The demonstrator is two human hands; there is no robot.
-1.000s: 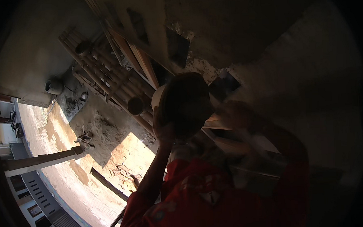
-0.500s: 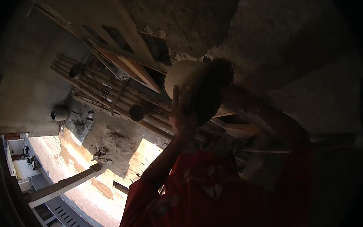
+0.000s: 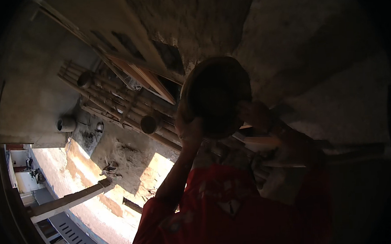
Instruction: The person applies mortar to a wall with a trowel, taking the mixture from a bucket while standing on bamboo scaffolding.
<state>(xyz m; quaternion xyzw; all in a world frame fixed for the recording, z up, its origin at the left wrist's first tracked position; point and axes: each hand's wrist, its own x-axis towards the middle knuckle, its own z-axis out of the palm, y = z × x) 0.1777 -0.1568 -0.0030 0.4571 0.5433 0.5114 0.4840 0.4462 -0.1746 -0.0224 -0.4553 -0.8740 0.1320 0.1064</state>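
Observation:
A round bucket (image 3: 185, 98) is held up in front of me, its dark open mouth turned toward the view. The inside is too dim to make out. My left hand (image 3: 190, 132) grips its near left rim, with the thumb over the edge. On the right side my right hand (image 3: 253, 114) is closed on the rim; shadow hides part of its fingers. Below, bamboo poles (image 3: 121, 106) form a platform, and a smaller bucket (image 3: 149, 124) sits there left of my left hand.
Another small bucket (image 3: 84, 79) stands farther along the poles. A grey pail (image 3: 66, 124) is on the floor at left. Wooden frames (image 3: 151, 82) lean by the partly plastered wall (image 3: 199, 20). A concrete post (image 3: 71, 200) crosses the sunlit ground.
The bucket has been tipped so its mouth, turned to the right before, now faces the view. My left hand has shifted from the bucket's outer side to its rim.

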